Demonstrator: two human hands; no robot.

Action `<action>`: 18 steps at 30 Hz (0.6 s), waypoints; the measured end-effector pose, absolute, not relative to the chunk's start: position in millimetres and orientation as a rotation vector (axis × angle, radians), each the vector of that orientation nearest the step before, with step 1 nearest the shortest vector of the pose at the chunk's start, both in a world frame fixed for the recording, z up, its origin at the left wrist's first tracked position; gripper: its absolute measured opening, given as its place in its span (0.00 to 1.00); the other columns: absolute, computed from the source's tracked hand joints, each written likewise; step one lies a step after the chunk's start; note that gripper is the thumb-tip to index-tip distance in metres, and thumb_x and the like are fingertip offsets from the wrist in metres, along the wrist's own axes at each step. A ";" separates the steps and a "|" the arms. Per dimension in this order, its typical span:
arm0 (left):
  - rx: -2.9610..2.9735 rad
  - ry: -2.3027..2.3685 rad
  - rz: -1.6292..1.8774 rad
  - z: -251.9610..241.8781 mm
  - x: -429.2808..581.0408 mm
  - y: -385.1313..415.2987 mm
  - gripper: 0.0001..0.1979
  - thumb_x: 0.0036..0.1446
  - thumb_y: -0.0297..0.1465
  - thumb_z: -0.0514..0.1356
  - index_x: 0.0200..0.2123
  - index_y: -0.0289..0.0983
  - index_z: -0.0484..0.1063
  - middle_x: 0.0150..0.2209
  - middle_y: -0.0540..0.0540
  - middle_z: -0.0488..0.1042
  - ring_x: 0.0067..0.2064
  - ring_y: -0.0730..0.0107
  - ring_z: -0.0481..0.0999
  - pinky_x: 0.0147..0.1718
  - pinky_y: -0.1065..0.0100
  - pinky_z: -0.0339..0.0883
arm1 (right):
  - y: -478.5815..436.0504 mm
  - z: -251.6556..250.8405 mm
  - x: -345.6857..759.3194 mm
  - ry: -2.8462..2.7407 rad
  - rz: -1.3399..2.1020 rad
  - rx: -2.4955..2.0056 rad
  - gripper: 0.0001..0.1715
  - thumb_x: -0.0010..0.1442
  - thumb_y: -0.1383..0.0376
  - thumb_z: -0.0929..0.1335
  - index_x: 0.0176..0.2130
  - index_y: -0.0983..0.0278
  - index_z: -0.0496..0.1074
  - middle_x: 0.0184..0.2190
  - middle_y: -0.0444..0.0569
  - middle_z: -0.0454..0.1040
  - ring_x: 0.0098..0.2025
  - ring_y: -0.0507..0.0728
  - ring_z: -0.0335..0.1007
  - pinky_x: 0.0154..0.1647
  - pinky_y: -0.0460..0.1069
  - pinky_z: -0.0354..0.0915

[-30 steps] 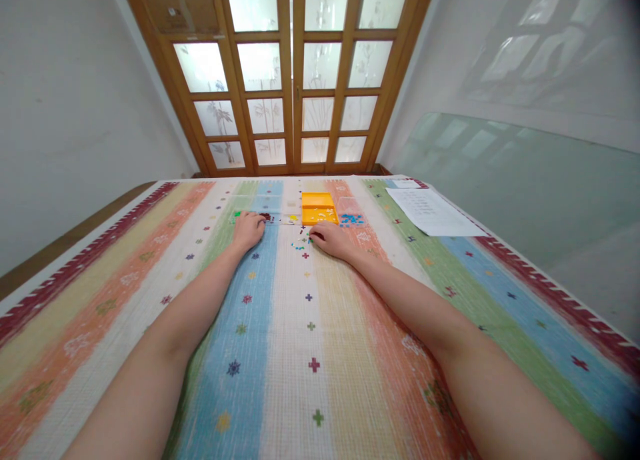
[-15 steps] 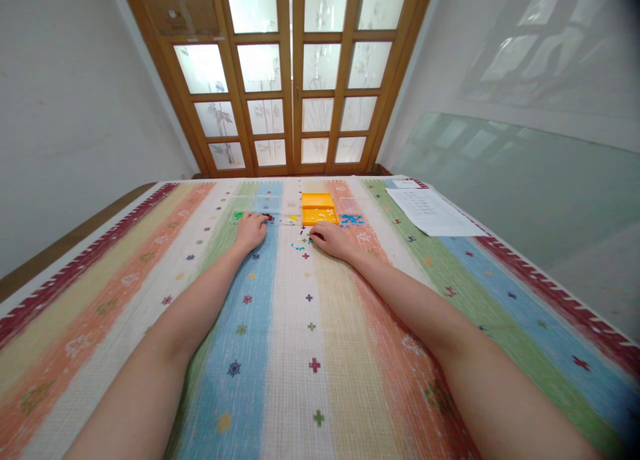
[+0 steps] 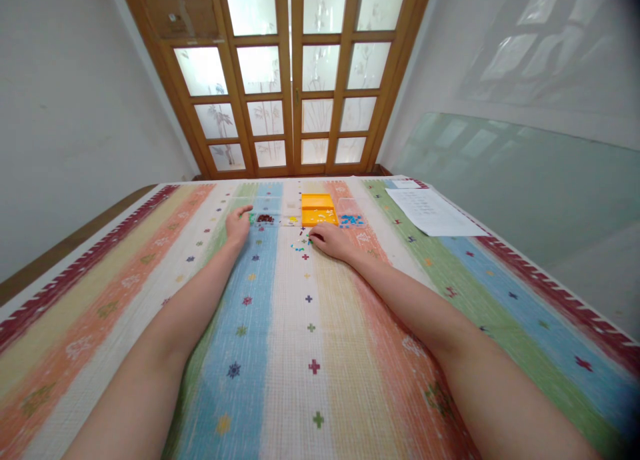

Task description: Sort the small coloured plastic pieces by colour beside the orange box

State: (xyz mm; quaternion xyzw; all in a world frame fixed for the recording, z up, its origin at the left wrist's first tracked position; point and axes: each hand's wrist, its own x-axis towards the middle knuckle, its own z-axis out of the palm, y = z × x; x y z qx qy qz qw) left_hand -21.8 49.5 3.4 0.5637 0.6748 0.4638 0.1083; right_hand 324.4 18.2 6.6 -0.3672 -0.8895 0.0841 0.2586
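Head view, with twelve o'clock straight ahead of the person: the left hand is beside the green pieces, which lie at its two o'clock, partly hidden by it. One finger sticks out toward three o'clock and the others look loosely bent; whether they grip anything cannot be told. The dark red pieces sit near this hand, at its three o'clock, in a clear tray.

The right hand rests on the striped cloth, its fingers curled and the thumb side turned to nine o'clock. The fingertips are too small to tell whether they pinch a piece. Just beside them, at nine o'clock, loose pieces, mostly blue, green and white, lie in a rough curve on the cloth.

At the right hand's twelve o'clock stands the orange box, open, with white pieces in its nearer half. Yellow pieces lie at ten o'clock and blue pieces at two. Well apart, between two and three o'clock, is a printed sheet. Glazed doors stand beyond the table at twelve.
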 end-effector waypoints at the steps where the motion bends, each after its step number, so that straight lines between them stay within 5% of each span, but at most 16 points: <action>1: 1.636 2.006 1.392 4.2 -24.1 49.6 0.26 0.60 0.28 0.50 0.56 0.37 0.80 0.54 0.43 0.82 0.56 0.57 0.80 0.60 0.56 0.72 | 18.1 6.8 324.3 -2.411 0.227 -0.994 0.11 0.69 0.68 0.66 0.40 0.62 0.80 0.42 0.51 0.81 0.45 0.59 0.74 0.47 0.50 0.64; 12: 1.699 2.210 1.435 5.4 -44.2 48.4 0.25 0.59 0.26 0.50 0.53 0.36 0.80 0.55 0.41 0.81 0.61 0.56 0.75 0.66 0.54 0.65 | 20.5 2.9 324.8 -2.408 0.202 -1.002 0.11 0.69 0.66 0.66 0.41 0.61 0.80 0.42 0.52 0.81 0.45 0.59 0.74 0.46 0.50 0.64; 18: 2.116 1.936 1.198 13.9 -10.2 35.5 0.18 0.64 0.29 0.52 0.46 0.40 0.81 0.51 0.42 0.82 0.57 0.55 0.76 0.64 0.52 0.65 | 21.2 3.1 325.0 -2.421 0.199 -0.972 0.11 0.69 0.67 0.66 0.40 0.62 0.80 0.42 0.51 0.81 0.45 0.59 0.74 0.47 0.50 0.64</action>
